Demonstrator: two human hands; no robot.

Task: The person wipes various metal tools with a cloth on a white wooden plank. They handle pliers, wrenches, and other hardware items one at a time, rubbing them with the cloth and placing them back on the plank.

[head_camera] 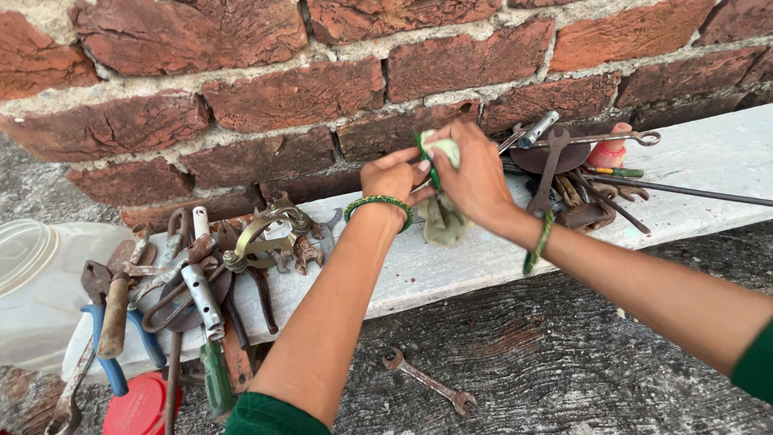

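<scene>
My left hand (394,176) and my right hand (471,176) meet above a white plank (451,266) in front of a brick wall. Between them is a slim green-handled tool (426,161), with a pale grey-green cloth (441,217) wrapped around it and hanging below. My right hand presses the cloth against the tool; my left hand pinches the tool from the other side. Each wrist wears a green bangle.
A heap of rusty pliers, wrenches and clamps (201,274) lies at the plank's left end. Another pile with a spanner, rods and a round disc (564,173) lies at the right. A rusty wrench (427,391) is on the ground; a clear plastic jar (32,290) and a red lid (137,407) at left.
</scene>
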